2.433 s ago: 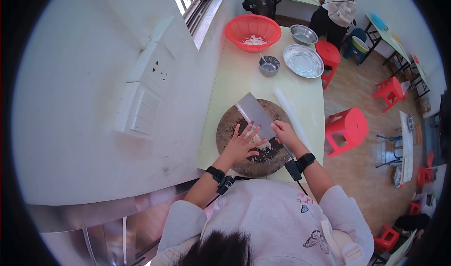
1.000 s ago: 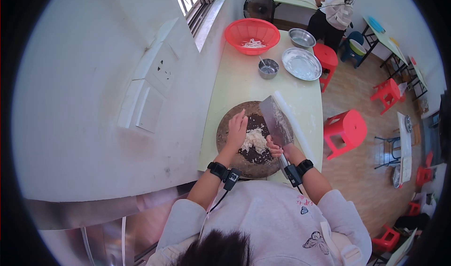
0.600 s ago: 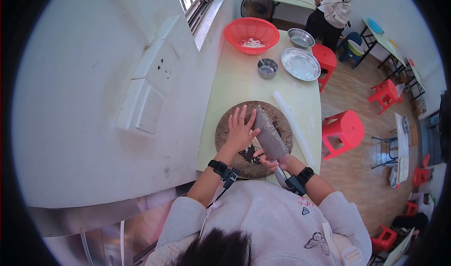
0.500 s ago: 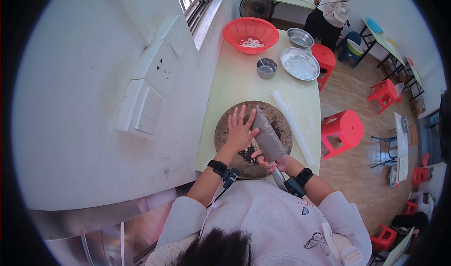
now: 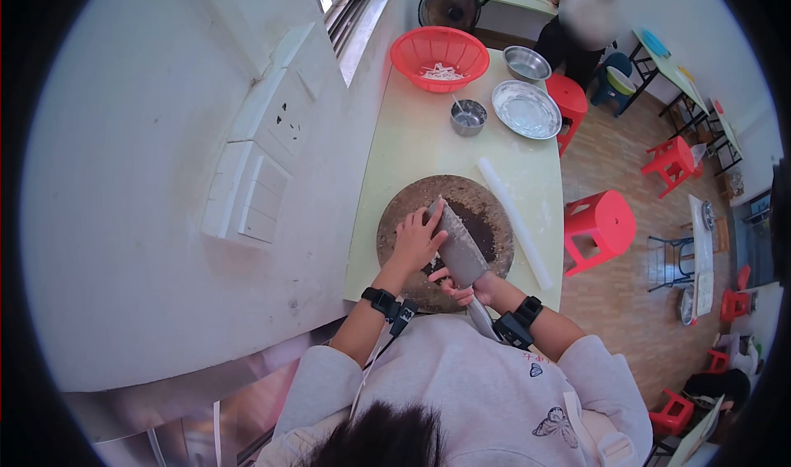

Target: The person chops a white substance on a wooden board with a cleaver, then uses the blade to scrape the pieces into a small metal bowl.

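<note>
Leftward since the earlier frame comes the cleaver (image 5: 463,251), now meeting the left hand (image 5: 414,244) above the chopping board (image 5: 495,209). Over the board's left half, that hand's fingers are spread, tips seemingly against the blade's far end, perhaps to steady it. Over the board's middle, the cleaver's long axis runs diagonally: handle toward the wearer, far end away and leftward. At the board's near right, the right hand (image 5: 484,286) grips the handle close against the blade, probably for control.

The cleaver (image 5: 462,248) looks dull, smeared metal, the chopping block (image 5: 479,222) rough wood, the basket (image 5: 437,45) smooth plastic.
</note>
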Demonstrator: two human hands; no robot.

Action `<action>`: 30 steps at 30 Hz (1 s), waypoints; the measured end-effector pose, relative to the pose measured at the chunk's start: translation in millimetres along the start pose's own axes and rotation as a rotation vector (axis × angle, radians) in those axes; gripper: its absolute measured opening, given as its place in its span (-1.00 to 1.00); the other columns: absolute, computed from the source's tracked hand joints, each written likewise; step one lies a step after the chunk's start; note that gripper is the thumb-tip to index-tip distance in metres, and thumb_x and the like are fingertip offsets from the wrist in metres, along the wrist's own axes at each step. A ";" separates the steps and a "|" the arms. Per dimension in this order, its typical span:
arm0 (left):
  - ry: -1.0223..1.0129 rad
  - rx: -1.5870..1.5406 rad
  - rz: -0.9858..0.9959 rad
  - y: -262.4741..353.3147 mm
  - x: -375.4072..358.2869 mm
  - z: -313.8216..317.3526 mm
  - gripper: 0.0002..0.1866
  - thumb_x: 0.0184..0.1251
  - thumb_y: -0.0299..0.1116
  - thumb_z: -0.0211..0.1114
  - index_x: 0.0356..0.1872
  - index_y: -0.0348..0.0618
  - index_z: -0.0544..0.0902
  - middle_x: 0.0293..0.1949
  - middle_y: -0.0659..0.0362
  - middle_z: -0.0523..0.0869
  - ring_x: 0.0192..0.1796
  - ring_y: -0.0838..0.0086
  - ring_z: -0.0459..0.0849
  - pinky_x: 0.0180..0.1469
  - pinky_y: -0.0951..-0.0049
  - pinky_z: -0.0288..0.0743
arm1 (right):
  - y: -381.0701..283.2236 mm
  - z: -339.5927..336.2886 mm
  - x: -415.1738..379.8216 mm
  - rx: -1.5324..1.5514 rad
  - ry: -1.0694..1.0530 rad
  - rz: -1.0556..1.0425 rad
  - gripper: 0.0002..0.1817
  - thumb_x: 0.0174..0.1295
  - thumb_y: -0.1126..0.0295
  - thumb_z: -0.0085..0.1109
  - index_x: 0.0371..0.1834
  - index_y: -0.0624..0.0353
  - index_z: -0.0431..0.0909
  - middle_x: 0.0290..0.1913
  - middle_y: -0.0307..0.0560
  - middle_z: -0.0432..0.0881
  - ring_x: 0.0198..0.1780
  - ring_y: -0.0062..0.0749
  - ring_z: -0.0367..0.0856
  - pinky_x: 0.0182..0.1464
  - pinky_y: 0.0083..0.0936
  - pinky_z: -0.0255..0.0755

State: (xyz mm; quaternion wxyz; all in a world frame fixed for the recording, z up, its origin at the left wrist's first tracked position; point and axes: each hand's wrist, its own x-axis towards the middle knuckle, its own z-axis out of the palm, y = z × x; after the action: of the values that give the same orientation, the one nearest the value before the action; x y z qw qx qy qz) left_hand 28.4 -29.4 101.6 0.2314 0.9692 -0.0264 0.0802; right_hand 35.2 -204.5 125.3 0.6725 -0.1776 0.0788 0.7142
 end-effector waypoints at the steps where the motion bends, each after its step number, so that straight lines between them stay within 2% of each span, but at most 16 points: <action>1: -0.023 -0.085 -0.016 -0.9 -2.3 0.3 -0.39 0.19 0.16 -0.23 0.27 0.26 0.04 0.00 -0.08 0.30 0.03 0.09 0.27 0.03 0.09 0.12 | 1.0 4.1 -0.2 0.001 0.036 0.007 -0.60 0.23 0.21 -0.26 -0.01 0.28 0.32 -0.55 -0.12 0.48 -0.79 -0.72 0.20 -0.76 -0.77 0.13; 6: -0.028 -0.216 -0.040 -13.0 -12.7 7.8 -0.40 0.20 0.14 -0.19 0.27 0.26 0.06 -0.17 -0.09 0.32 -0.09 0.10 0.30 -0.02 0.15 0.18 | 7.4 3.3 6.3 -0.034 0.074 0.034 -0.55 0.24 0.14 -0.28 -0.01 0.29 0.32 -0.55 -0.06 0.50 -0.76 -0.65 0.30 -0.73 -0.69 0.24; 8: -0.022 -0.241 -0.098 -15.8 -16.8 8.2 -0.42 0.20 0.13 -0.19 0.26 0.29 0.07 -0.19 -0.08 0.32 -0.11 0.10 0.30 -0.04 0.15 0.19 | 7.2 8.5 3.4 -0.145 0.242 0.008 -0.51 0.25 0.10 -0.33 0.00 0.30 0.31 -0.58 -0.04 0.49 -0.73 -0.61 0.36 -0.70 -0.67 0.30; 11: 0.000 -0.197 -0.175 -22.6 -20.9 15.0 -0.44 0.22 0.12 -0.21 0.26 0.32 0.06 -0.19 -0.09 0.32 -0.12 0.09 0.30 -0.04 0.16 0.19 | 9.4 17.9 -7.8 -0.209 0.393 0.012 -0.48 0.27 0.04 -0.40 0.03 0.26 0.29 -0.53 -0.08 0.50 -0.69 -0.63 0.34 -0.70 -0.69 0.26; 14: -0.004 -0.153 -0.273 -40.4 -24.8 22.5 -0.47 0.24 0.11 -0.22 0.25 0.37 0.08 -0.19 -0.10 0.32 -0.12 0.08 0.29 -0.03 0.16 0.19 | 8.2 18.1 -30.4 -0.232 0.297 -0.052 -0.43 0.26 -0.05 -0.48 0.01 0.21 0.30 -0.49 -0.17 0.47 -0.66 -0.65 0.30 -0.74 -0.73 0.18; 15: -0.005 -0.156 -0.275 -44.6 -26.3 22.7 -0.47 0.24 0.11 -0.22 0.25 0.37 0.08 -0.19 -0.10 0.32 -0.12 0.08 0.29 -0.03 0.16 0.19 | 6.9 25.1 -38.6 -0.188 0.301 -0.062 -0.55 0.27 0.01 -0.35 -0.08 0.15 0.32 -0.47 -0.26 0.43 -0.64 -0.68 0.26 -0.75 -0.77 0.07; 16: 0.004 -0.170 -0.301 -47.1 -27.3 20.9 -0.49 0.24 0.10 -0.23 0.24 0.38 0.10 -0.19 -0.10 0.31 -0.11 0.07 0.30 -0.03 0.15 0.20 | 6.3 28.4 -41.6 -0.188 0.303 -0.061 -0.55 0.27 0.01 -0.35 -0.08 0.15 0.32 -0.47 -0.26 0.43 -0.64 -0.68 0.26 -0.75 -0.77 0.07; 18: 0.009 -0.187 -0.324 -49.9 -27.6 19.5 -0.50 0.25 0.10 -0.24 0.23 0.40 0.11 -0.19 -0.10 0.31 -0.11 0.06 0.30 -0.03 0.15 0.20 | 6.0 31.8 -45.1 -0.504 0.429 -0.053 -0.77 0.19 0.21 -0.04 -0.23 0.11 0.35 -0.52 -0.29 0.39 -0.66 -0.72 0.23 -0.75 -0.80 0.01; 19: -0.020 -0.176 -0.315 -50.3 -27.1 18.9 -0.50 0.25 0.10 -0.23 0.23 0.39 0.12 -0.20 -0.10 0.31 -0.11 0.06 0.30 -0.03 0.15 0.20 | 5.2 34.1 -45.3 -0.500 0.432 -0.055 -0.77 0.19 0.21 -0.04 -0.23 0.11 0.35 -0.52 -0.29 0.39 -0.66 -0.72 0.23 -0.75 -0.80 0.01; 21: -0.053 -0.163 -0.301 -50.8 -24.5 17.2 -0.51 0.25 0.09 -0.22 0.23 0.39 0.13 -0.20 -0.10 0.31 -0.10 0.05 0.30 -0.02 0.15 0.20 | 0.8 39.5 -43.5 -0.730 0.526 -0.012 -0.81 0.02 0.41 0.15 -0.34 0.09 0.35 -0.58 -0.33 0.35 -0.69 -0.75 0.22 -0.74 -0.79 -0.03; 22: -0.105 -0.160 -0.293 -51.2 -22.1 15.8 -0.49 0.24 0.10 -0.21 0.23 0.37 0.13 -0.17 -0.11 0.31 -0.07 0.05 0.29 0.00 0.14 0.19 | -1.3 41.9 -42.9 -0.727 0.527 -0.016 -0.81 0.02 0.41 0.15 -0.34 0.09 0.35 -0.58 -0.33 0.35 -0.69 -0.75 0.22 -0.74 -0.79 -0.03; 24: -0.159 -0.156 -0.284 -51.6 -17.6 13.7 -0.48 0.24 0.11 -0.21 0.23 0.35 0.13 -0.14 -0.13 0.31 -0.04 0.04 0.28 0.02 0.14 0.18 | -5.1 46.1 -41.7 -0.859 0.593 0.001 -0.64 -0.06 0.46 0.18 -0.14 0.15 0.35 -0.61 -0.35 0.34 -0.73 -0.77 0.16 -0.74 -0.78 -0.05; 26: -0.201 -0.114 -0.270 -46.8 -12.4 8.9 -0.41 0.20 0.18 -0.21 0.25 0.26 0.11 0.06 -0.24 0.21 0.15 -0.04 0.15 0.11 -0.01 0.05 | -7.2 49.4 -41.1 -0.871 0.593 -0.011 -0.63 -0.06 0.46 0.18 -0.14 0.16 0.35 -0.62 -0.36 0.32 -0.73 -0.77 0.16 -0.74 -0.77 -0.05; 27: -0.202 -0.113 -0.271 -43.7 -9.9 6.4 -0.41 0.20 0.18 -0.21 0.25 0.26 0.11 0.06 -0.24 0.21 0.15 -0.04 0.15 0.11 -0.01 0.05 | -7.2 50.3 -40.8 -0.885 0.592 -0.021 -0.63 -0.06 0.46 0.18 -0.14 0.17 0.36 -0.63 -0.37 0.31 -0.72 -0.77 0.15 -0.74 -0.76 -0.05; 29: -0.318 0.044 -0.283 -34.5 -4.8 -1.4 -0.28 0.15 0.26 -0.27 0.26 0.07 0.07 0.23 -0.28 -0.06 0.30 -0.08 -0.15 0.18 -0.17 -0.22 | -6.2 47.9 -38.1 -0.867 0.584 -0.035 -0.63 -0.06 0.46 0.18 -0.13 0.18 0.35 -0.64 -0.38 0.29 -0.73 -0.77 0.15 -0.75 -0.76 -0.06; 30: -0.319 0.045 -0.282 -31.7 -4.2 -4.1 -0.28 0.15 0.26 -0.27 0.26 0.07 0.07 0.23 -0.28 -0.06 0.30 -0.08 -0.15 0.18 -0.17 -0.22 | -5.7 45.9 -36.7 -0.850 0.577 -0.050 -0.62 -0.06 0.46 0.18 -0.12 0.19 0.35 -0.65 -0.39 0.28 -0.73 -0.77 0.15 -0.75 -0.76 -0.06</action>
State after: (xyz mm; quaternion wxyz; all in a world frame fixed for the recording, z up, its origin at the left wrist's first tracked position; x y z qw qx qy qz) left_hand 26.5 0.8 90.4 0.2114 0.9686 0.0751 -0.1069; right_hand 35.2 -222.1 181.7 0.5088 -0.6269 -0.0405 0.5886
